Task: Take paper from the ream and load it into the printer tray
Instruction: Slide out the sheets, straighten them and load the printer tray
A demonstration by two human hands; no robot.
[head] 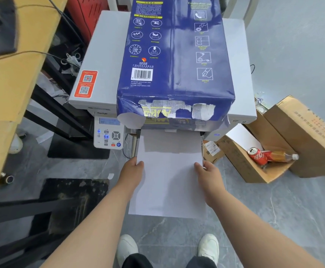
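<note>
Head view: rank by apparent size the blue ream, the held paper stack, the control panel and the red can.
1. blue ream
2. paper stack, though it is nearer the camera
3. control panel
4. red can

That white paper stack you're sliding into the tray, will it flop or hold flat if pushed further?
The paper stack looks thin, so it probably bends if pushed from its near edge alone. The left hand and right hand grip its sides, which likely keeps it flat. Loose sheets may fan or slip apart.
</note>
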